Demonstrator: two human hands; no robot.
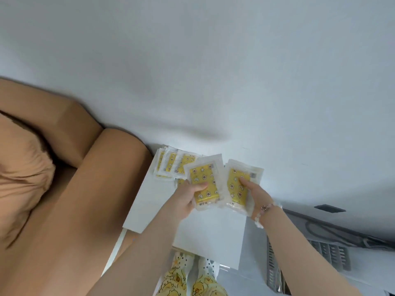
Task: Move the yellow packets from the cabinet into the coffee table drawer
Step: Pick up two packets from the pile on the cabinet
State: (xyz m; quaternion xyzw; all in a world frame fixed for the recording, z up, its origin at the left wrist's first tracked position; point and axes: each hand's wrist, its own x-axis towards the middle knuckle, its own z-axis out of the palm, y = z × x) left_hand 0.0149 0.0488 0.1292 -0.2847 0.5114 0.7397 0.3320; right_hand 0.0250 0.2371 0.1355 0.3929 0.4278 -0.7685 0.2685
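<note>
Left hand [188, 197] grips a packet stack [203, 174], thumb on top — right hand [255, 194] pinches a second stack [233, 189] just beside it. More packets [171, 165] lie fanned on the white surface [147, 201], far left of the hands.

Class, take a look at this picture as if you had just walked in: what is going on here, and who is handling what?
A person stands at a white cabinet top beside a tan sofa. The left hand grips a first bunch of yellow packets, and the right hand grips a second bunch. Further packets lie fanned out on the top by the wall. No drawer is in view.
</note>
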